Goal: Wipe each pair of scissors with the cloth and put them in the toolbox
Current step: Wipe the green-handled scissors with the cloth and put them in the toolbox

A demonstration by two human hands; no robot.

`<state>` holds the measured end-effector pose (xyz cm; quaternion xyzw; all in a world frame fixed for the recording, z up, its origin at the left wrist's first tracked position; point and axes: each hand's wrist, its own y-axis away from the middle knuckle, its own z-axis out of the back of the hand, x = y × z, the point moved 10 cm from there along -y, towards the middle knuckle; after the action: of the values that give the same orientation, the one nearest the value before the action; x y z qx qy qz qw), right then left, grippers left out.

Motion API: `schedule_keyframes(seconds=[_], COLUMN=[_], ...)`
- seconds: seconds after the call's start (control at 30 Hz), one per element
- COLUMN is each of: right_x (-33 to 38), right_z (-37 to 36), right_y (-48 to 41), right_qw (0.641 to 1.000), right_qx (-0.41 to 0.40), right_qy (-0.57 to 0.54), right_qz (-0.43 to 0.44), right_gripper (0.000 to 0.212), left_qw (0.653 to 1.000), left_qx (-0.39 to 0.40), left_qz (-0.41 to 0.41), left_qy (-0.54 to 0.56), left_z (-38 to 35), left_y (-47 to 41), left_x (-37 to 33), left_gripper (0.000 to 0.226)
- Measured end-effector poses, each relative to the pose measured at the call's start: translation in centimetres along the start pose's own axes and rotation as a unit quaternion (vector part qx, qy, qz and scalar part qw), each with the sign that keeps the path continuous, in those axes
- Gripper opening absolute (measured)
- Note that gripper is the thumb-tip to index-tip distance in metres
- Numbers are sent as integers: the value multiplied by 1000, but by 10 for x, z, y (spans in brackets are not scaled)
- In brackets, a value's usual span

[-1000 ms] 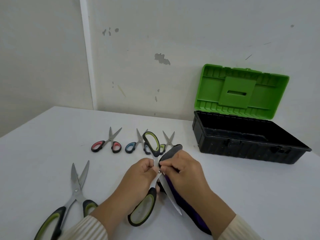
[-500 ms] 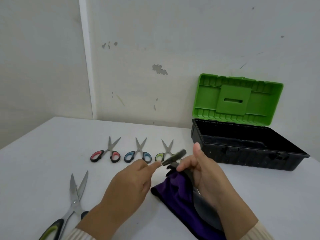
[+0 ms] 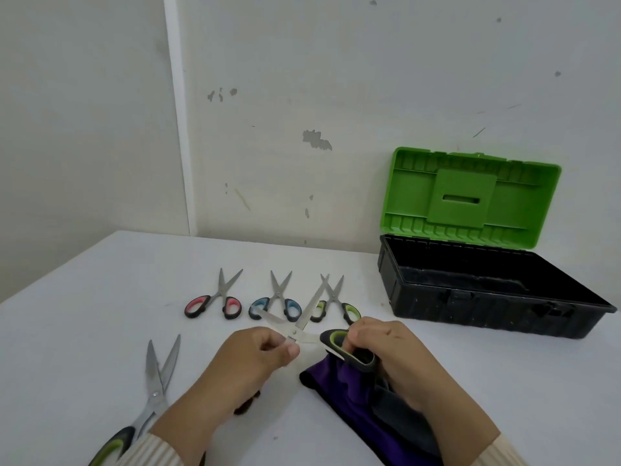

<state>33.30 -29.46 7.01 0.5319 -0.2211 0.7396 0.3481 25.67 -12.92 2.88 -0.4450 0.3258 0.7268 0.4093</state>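
I hold a large pair of scissors [image 3: 304,319] with black-and-green handles just above the table, its blades spread and pointing away from me. My left hand [image 3: 255,361] pinches it by the pivot. My right hand [image 3: 396,358] grips one handle loop and rests on the purple cloth [image 3: 339,385], which lies bunched on the table. The black toolbox [image 3: 487,314] stands open at the right, green lid [image 3: 470,193] up against the wall, and nothing shows inside it.
Three small scissors lie in a row behind my hands: red-handled [image 3: 213,302], blue-handled [image 3: 275,302] and green-handled [image 3: 337,302]. Another large green-handled pair [image 3: 156,391] lies at the near left, blades apart. The white table [image 3: 504,381] meets the wall behind.
The held scissors have been turned so the spread blades point away from me. My left hand has closed on them at the pivot. My right hand has come down onto the cloth.
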Motion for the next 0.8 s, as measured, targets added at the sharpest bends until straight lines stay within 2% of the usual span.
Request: schedule_keyframes(seconds=[0.07, 0.2, 0.27, 0.33, 0.4, 0.43, 0.5, 0.57, 0.63, 0.73, 0.8], right_x=[2, -3, -7, -9, 5, 15, 36, 41, 35, 30, 30], right_z=[-1, -2, 16, 51, 72, 70, 42, -6, -36, -12, -17], right_y=[0, 1, -2, -2, 5, 9, 13, 8, 1, -6, -6], right_qw=[1000, 999, 998, 984, 960, 951, 944, 940, 919, 928, 922], right_qx=[7, 10, -57, -179, -268, -281, -246, -146, -72, -153, -155], right_qy=[2, 33, 39, 8, 42, 70, 134, 229, 310, 263, 276], right_qz=[11, -1, -8, 9, 68, 108, 176, 208, 233, 214, 224], right_gripper=[24, 24, 25, 21, 25, 31, 35, 23, 14, 12, 12], left_qw=[991, 977, 972, 973, 977, 979, 982, 985, 987, 990, 991], left_qx=[64, 80, 84, 92, 98, 102, 105, 97, 85, 77, 73], left_qz=[42, 69, 73, 70, 63, 60, 54, 46, 36, 28, 29], left_qy=[108, 187, 205, 199, 176, 165, 147, 133, 132, 114, 106], left_z=[-9, -13, -15, -17, -22, -26, -34, -38, -39, -38, -38], left_y=[2, 3, 4, 7, 9, 11, 14, 16, 17, 16, 16], left_x=[5, 10, 10, 8, 4, 2, -1, -4, -6, -8, -8], left_gripper=[20, 22, 20, 19, 20, 22, 27, 28, 27, 28, 28])
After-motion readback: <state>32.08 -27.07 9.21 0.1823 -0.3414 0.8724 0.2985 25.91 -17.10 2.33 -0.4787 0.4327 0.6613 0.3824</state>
